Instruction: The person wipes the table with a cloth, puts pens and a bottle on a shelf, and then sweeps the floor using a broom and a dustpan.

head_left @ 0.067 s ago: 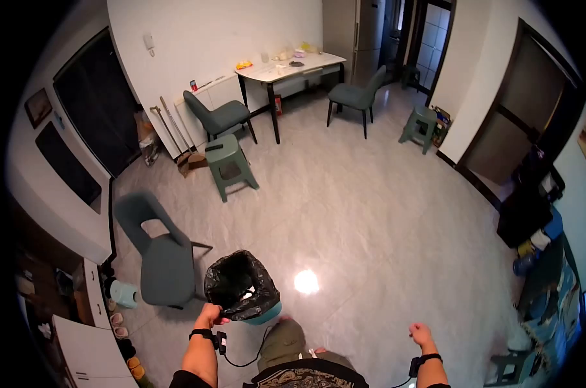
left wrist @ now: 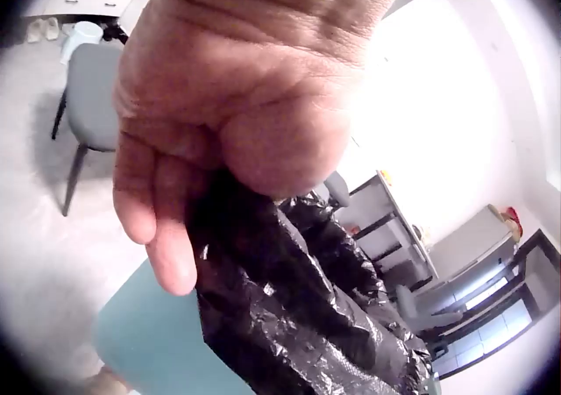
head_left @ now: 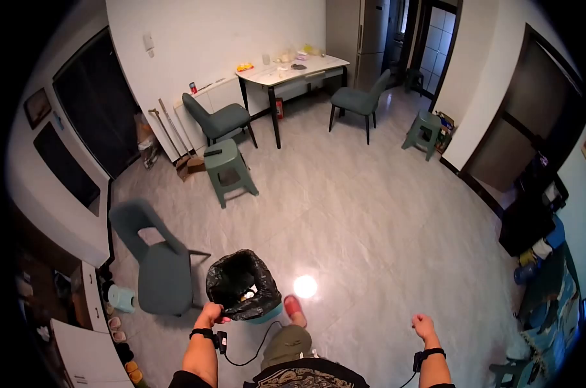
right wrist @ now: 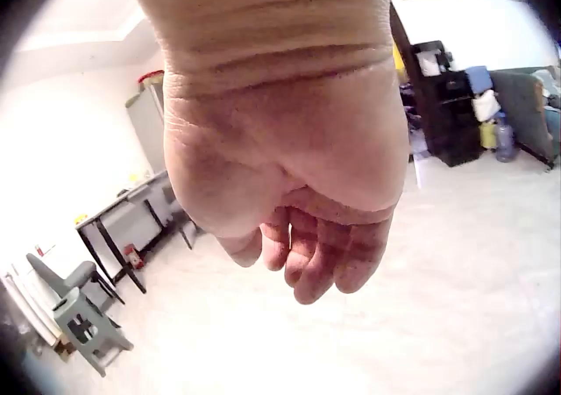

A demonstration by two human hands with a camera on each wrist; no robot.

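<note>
Since the earlier frame, a foot in a red slipper (head_left: 292, 305) has advanced into clear view beside the bin (head_left: 267, 315), at 4 o'clock from its mouth. The right hand (head_left: 425, 326) has shifted slightly toward 1 o'clock. The left hand (head_left: 210, 315) and the bin keep nearly the same position in the head view.

Left hand: grips the black bag (head_left: 265, 284) lining the bin, at the 8 o'clock side of the rim. Right hand: holds nothing; its fingers hang loosely bent, well apart from the bin, between 3 and 4 o'clock.

The teal bin is in front of the person, with the bag folded over its rim and small pale scraps (head_left: 247, 295) inside. Whether its base contacts the floor cannot be told.

From the bin, a grey chair (head_left: 165, 278) stands near at 9 o'clock, a green stool (head_left: 225, 158) at 12 o'clock, and the desk (head_left: 319, 68) farther off, just past 12.
</note>
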